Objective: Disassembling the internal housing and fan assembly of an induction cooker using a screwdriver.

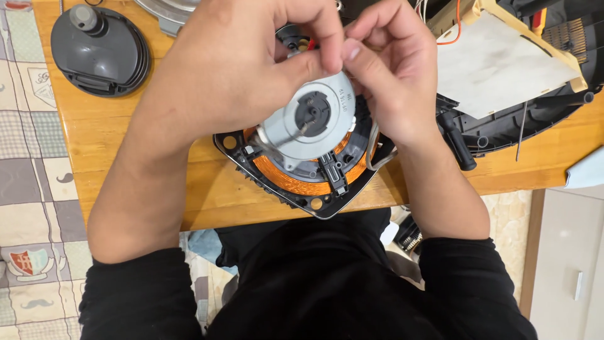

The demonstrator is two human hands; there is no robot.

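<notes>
Wooden table point(113, 145) spanning the upper view, its near edge at the black-sleeved torso; patchwork floor covering point(25, 189) to the left. Large dark appliance shell point(503, 126) at upper right on the table, carrying a pale beige tray with a grey-white sheet point(503, 63) tilted over it; black handle-like bar point(458, 141) at its near side, thin metal rod point(521, 129) lying beside. Round dark grey lid with a knob point(100, 53) at upper left, well apart from the work. At centre, near the table edge: black plastic coil frame point(314, 204) with orange-copper winding point(296, 179) visible as a ring around its near side. On top of the winding, round grey motor unit point(314, 126), flat face up, dark hub and short shaft at its middle; black clip bracket point(332, 170) at its near rim. Left hand point(220, 69) over the far left part of the motor unit, thumb and forefinger pinched together just above its far rim. Right hand point(396, 75) opposite, fingers curled, thumb and forefinger tips meeting those of the left hand at the same spot. Small item between the fingertips not discernible; cannot tell what is pinched. Red and orange wires point(456, 28) showing behind the hands, partly hidden. White cabinet front point(566, 264) at lower right, below table level.
</notes>
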